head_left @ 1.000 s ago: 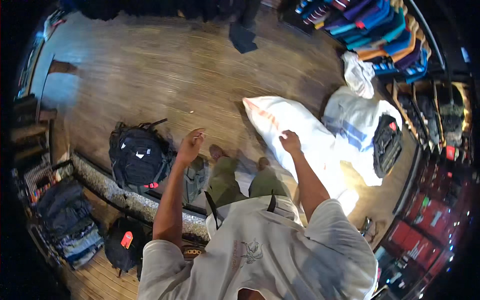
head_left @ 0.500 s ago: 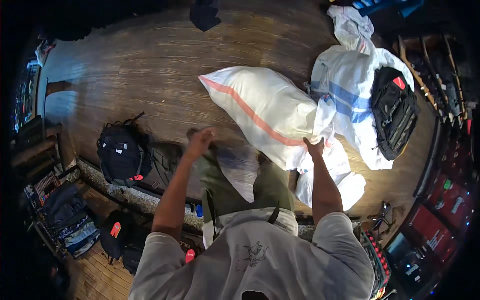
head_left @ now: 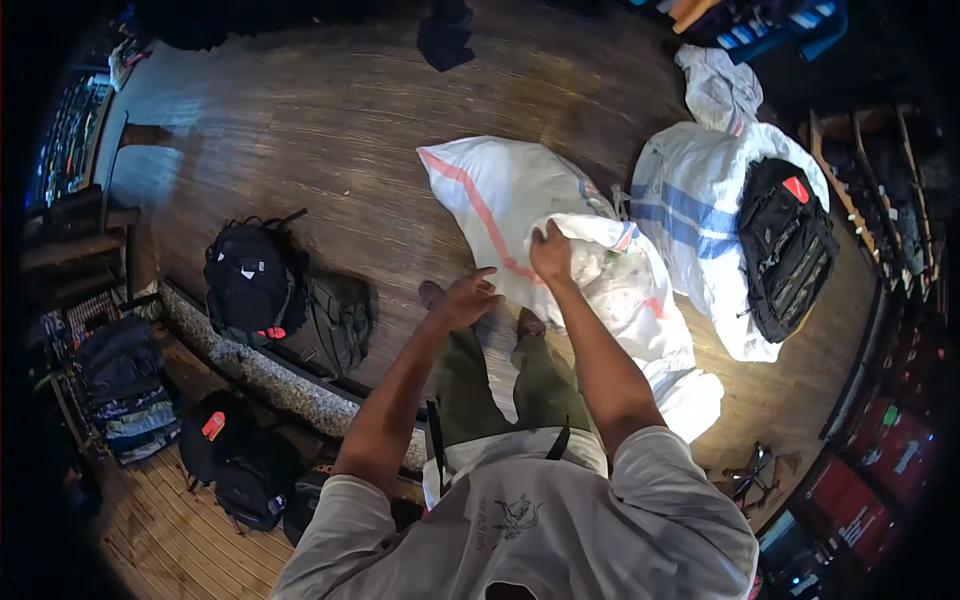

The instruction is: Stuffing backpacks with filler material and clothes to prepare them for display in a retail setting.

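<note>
A large white woven sack (head_left: 510, 180) with a red stripe lies on the floor in front of me. My right hand (head_left: 550, 254) grips the edge of the sack's mouth, which is pulled back so that pale contents show inside; what they are I cannot make out. To the left of the sack, my left hand (head_left: 468, 298) hovers with its fingers apart and nothing in them. Beyond the sack to the right rests another white sack (head_left: 670, 205), blue-striped, with a black backpack (head_left: 787, 250) leaning on it.
A dark backpack (head_left: 250, 285) and a grey-green bag (head_left: 340, 325) stand at the left by a stone-covered ledge (head_left: 300, 395). More backpacks (head_left: 250, 490) and folded clothes (head_left: 130, 390) sit on slatted wood at lower left. Shelves (head_left: 865, 190) line the right side.
My right hand has moved left and away from me, folding the sack's mouth back. My left hand has shifted right, toward the sack. The sack now looks flatter.
</note>
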Demonstrator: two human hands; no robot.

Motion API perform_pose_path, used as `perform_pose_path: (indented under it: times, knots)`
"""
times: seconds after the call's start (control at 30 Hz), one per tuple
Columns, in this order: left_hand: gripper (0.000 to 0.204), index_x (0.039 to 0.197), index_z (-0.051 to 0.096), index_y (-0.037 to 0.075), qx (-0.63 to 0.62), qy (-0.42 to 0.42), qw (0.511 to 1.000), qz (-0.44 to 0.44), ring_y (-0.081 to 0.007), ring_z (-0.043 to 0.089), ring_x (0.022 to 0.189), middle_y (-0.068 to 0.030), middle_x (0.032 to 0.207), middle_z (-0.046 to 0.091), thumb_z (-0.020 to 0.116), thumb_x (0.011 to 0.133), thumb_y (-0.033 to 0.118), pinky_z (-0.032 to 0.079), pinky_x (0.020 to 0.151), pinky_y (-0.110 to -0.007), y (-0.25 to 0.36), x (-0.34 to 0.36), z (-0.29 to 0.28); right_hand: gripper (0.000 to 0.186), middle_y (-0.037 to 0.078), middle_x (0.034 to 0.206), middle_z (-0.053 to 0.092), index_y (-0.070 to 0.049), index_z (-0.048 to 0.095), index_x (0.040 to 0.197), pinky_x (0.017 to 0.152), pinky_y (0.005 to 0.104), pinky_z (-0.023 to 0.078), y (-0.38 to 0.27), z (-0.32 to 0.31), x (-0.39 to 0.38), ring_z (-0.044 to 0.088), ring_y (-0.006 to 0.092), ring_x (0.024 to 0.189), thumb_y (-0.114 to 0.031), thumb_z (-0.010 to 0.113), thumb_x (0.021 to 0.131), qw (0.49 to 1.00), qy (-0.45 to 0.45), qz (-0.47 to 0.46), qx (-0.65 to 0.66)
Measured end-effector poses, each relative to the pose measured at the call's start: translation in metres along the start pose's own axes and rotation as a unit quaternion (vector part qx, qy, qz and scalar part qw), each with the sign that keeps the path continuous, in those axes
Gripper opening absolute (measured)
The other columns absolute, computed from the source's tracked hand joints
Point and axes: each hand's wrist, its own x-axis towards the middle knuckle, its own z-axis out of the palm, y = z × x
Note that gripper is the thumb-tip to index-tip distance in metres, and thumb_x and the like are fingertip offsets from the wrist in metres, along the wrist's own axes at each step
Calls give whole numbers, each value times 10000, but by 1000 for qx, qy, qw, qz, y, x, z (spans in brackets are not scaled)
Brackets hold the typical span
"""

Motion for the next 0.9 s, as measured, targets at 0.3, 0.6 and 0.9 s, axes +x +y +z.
perform_pose_path:
  times: [0.3, 0.6, 0.9]
  knots:
    - [642, 1323, 485, -2, -39, 385, 921, 45, -380, 696, 1009, -242, 1063, 687, 769, 833, 301, 539, 828, -448, -15, 23, -60, 227, 255, 1034, 677, -29, 645, 1099, 844, 524, 520, -166, 65, -10, 641, 470, 967, -147, 548, 931, 960, -203, -193, 2]
    - [218, 1052, 680, 10, 65, 441, 895, -14, -412, 702, 901, -249, 905, 701, 587, 875, 97, 546, 777, -449, -44, 15, -164, 1028, 254, 1460, 398, -129, 455, 1486, 1113, 528, 321, -31, -15, -70, 373, 416, 1347, -452, 904, 620, 962, 110, -35, -246]
    - [275, 1085, 703, 42, -14, 433, 901, 24, -427, 681, 965, -262, 987, 697, 529, 921, 178, 535, 810, -451, -76, -28, -212, 591, 119, 1221, 624, -11, 500, 1384, 905, 410, 485, 157, 74, -55, 586, 248, 1080, -282, 693, 897, 892, -50, 381, 237]
